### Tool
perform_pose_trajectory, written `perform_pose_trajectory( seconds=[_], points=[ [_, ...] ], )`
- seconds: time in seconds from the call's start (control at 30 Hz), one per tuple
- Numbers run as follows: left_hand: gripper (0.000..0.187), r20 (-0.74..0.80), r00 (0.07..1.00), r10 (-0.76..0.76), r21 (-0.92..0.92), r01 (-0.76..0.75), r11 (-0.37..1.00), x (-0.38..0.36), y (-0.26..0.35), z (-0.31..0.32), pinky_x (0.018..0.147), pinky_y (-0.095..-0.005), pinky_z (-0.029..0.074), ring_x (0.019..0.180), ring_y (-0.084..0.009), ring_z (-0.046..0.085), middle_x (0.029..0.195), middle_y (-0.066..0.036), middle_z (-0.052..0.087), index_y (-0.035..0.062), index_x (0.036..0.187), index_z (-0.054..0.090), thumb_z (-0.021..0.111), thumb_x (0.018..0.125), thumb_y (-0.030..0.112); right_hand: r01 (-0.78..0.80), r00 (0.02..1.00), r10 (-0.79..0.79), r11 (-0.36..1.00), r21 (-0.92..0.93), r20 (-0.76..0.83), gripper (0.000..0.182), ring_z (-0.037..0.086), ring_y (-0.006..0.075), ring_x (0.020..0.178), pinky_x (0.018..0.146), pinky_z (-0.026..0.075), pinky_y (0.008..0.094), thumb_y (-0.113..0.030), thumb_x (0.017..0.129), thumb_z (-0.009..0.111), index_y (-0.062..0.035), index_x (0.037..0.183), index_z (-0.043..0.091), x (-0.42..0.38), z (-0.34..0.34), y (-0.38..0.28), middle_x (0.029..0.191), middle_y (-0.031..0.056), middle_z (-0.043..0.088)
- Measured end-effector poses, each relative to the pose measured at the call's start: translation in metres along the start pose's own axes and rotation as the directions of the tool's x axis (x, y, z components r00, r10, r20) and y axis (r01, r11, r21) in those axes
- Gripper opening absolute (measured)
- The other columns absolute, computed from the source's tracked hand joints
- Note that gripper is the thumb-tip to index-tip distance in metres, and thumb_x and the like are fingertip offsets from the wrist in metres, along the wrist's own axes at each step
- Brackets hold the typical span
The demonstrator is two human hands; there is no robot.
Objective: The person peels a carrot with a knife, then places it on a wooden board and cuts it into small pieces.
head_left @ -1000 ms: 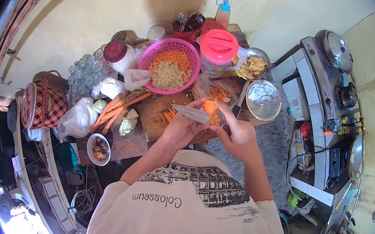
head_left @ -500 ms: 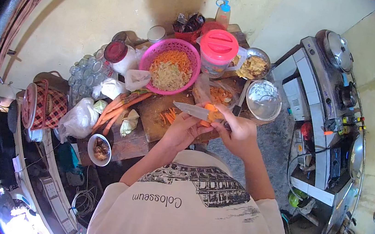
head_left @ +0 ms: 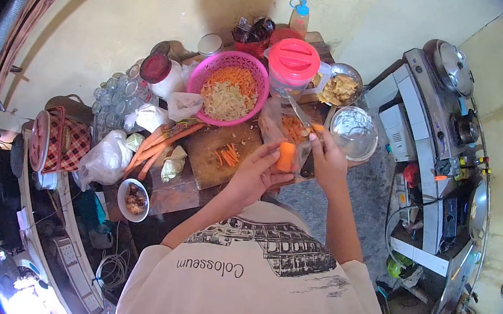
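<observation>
My left hand (head_left: 254,170) is closed around a thick chunk of peeled carrot (head_left: 286,156), just over the near edge of the cutting board. To its right, my right hand (head_left: 328,158) grips a knife (head_left: 299,112), its blade slanting up and left over a clear plastic bag (head_left: 272,119) of orange carrot pieces. A small orange piece (head_left: 317,128) shows at the fingers of my right hand, beside the knife. Cut carrot sticks (head_left: 227,154) lie on the wooden cutting board (head_left: 204,167) left of my hands.
A pink basket (head_left: 195,83) holds shredded carrot and pale shreds. Close by stand a red-lidded pitcher (head_left: 293,62) and a metal bowl (head_left: 353,135). Whole carrots (head_left: 157,143), a small white bowl (head_left: 131,212) and glass jars (head_left: 115,99) are on the left. A stove (head_left: 423,90) is at right.
The knife has come away from the carrot and swung from pointing left to pointing up and left. My right hand has moved up and right, apart from my left hand, which still holds the carrot.
</observation>
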State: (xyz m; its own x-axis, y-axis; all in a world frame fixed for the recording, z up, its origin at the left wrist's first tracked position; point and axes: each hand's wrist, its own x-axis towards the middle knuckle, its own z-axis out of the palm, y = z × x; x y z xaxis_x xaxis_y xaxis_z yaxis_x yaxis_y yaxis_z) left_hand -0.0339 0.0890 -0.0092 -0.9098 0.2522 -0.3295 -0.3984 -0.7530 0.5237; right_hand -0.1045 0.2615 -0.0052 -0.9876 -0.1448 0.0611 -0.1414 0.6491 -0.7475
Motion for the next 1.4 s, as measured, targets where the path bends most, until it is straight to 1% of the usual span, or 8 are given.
perform_pose_trajectory(
  seconds=[0.2, 0.43, 0.6, 0.7, 0.9, 1.2, 1.3, 1.4],
  points=[
    [0.038, 0.028, 0.999, 0.042, -0.125, -0.038, 0.991, 0.010, 0.005, -0.008, 0.091, -0.0326, 0.047, 0.105, -0.0180, 0.056, 0.122, -0.009, 0.053, 0.0062, 0.130, 0.040, 0.045, 0.096, 0.021, -0.071, 0.981, 0.025, 0.969, 0.236, 0.190, 0.039, 0.059, 0.0272, 0.056, 0.053, 0.043, 0.0350, -0.033, 0.091, 0.052, -0.0121, 0.124, 0.049, -0.010, -0.011, -0.007, 0.063, 0.0134, 0.058],
    [0.044, 0.062, 0.994, 0.095, -0.066, -0.091, 0.994, 0.010, 0.009, -0.007, 0.091, -0.0287, 0.047, 0.106, -0.0139, 0.056, 0.121, -0.006, 0.054, 0.0040, 0.132, 0.038, 0.051, 0.094, 0.021, 0.297, 0.901, -0.353, 0.925, 0.236, 0.251, 0.054, 0.058, 0.0282, 0.056, 0.055, 0.045, 0.0344, -0.030, 0.088, 0.057, -0.0166, 0.137, 0.039, -0.017, -0.020, -0.025, 0.067, 0.0155, 0.060],
    [0.052, 0.112, 0.987, 0.117, -0.035, -0.114, 0.993, 0.009, 0.015, -0.007, 0.094, -0.0317, 0.045, 0.109, -0.0168, 0.055, 0.122, -0.007, 0.053, 0.0015, 0.134, 0.035, 0.053, 0.092, 0.025, 0.250, 0.878, -0.307, 0.948, 0.194, 0.367, 0.059, 0.064, 0.0234, 0.068, 0.065, 0.047, 0.0312, -0.027, 0.086, 0.060, -0.0122, 0.139, 0.037, -0.019, -0.034, -0.042, 0.084, 0.0172, 0.065],
    [0.057, 0.113, 0.987, 0.111, 0.031, -0.115, 0.993, 0.008, 0.017, -0.006, 0.096, -0.0358, 0.044, 0.112, -0.0189, 0.053, 0.126, -0.008, 0.052, 0.0025, 0.134, 0.036, 0.054, 0.091, 0.034, 0.265, 0.870, -0.294, 0.956, 0.128, 0.396, 0.063, 0.061, 0.0264, 0.062, 0.060, 0.046, 0.0323, -0.028, 0.086, 0.061, -0.0126, 0.140, 0.034, -0.019, -0.036, -0.044, 0.075, 0.0161, 0.062],
    [0.050, 0.071, 0.994, 0.078, -0.055, -0.075, 0.996, 0.011, 0.020, -0.008, 0.093, -0.0324, 0.046, 0.107, -0.0201, 0.056, 0.122, -0.011, 0.051, -0.0016, 0.133, 0.034, 0.052, 0.093, 0.022, 0.332, 0.875, -0.330, 0.942, 0.058, 0.353, 0.065, 0.055, 0.0280, 0.051, 0.053, 0.043, 0.0350, -0.028, 0.084, 0.062, -0.0127, 0.140, 0.033, -0.018, -0.036, -0.050, 0.058, 0.0121, 0.052],
    [0.046, 0.137, 0.987, 0.079, -0.038, -0.074, 0.997, 0.012, 0.006, -0.018, 0.096, -0.0328, 0.045, 0.110, -0.0204, 0.054, 0.122, -0.012, 0.051, -0.0027, 0.131, 0.036, 0.052, 0.093, 0.018, 0.365, 0.897, -0.371, 0.928, 0.072, 0.240, 0.057, 0.060, 0.0257, 0.054, 0.052, 0.043, 0.0330, -0.023, 0.084, 0.064, -0.0146, 0.136, 0.040, -0.012, -0.025, -0.037, 0.058, 0.0114, 0.055],
    [0.048, 0.144, 0.986, 0.081, -0.067, -0.072, 0.995, 0.010, 0.012, -0.005, 0.096, -0.0328, 0.045, 0.112, -0.0198, 0.053, 0.125, -0.011, 0.050, -0.0017, 0.133, 0.034, 0.052, 0.092, 0.017, 0.265, 0.900, -0.297, 0.954, 0.140, 0.320, 0.057, 0.062, 0.0332, 0.062, 0.056, 0.048, 0.0383, -0.027, 0.084, 0.062, -0.0135, 0.134, 0.040, -0.012, -0.032, -0.043, 0.066, 0.0167, 0.060],
    [0.054, 0.161, 0.983, 0.085, -0.101, -0.070, 0.992, 0.008, 0.020, 0.000, 0.097, -0.0347, 0.044, 0.115, -0.0216, 0.051, 0.127, -0.010, 0.049, -0.0005, 0.135, 0.032, 0.055, 0.091, 0.019, 0.265, 0.878, -0.333, 0.937, 0.229, 0.344, 0.058, 0.067, 0.0198, 0.073, 0.066, 0.051, 0.0307, -0.021, 0.085, 0.063, -0.0134, 0.137, 0.039, -0.017, -0.034, -0.044, 0.096, 0.0159, 0.066]
  ],
)
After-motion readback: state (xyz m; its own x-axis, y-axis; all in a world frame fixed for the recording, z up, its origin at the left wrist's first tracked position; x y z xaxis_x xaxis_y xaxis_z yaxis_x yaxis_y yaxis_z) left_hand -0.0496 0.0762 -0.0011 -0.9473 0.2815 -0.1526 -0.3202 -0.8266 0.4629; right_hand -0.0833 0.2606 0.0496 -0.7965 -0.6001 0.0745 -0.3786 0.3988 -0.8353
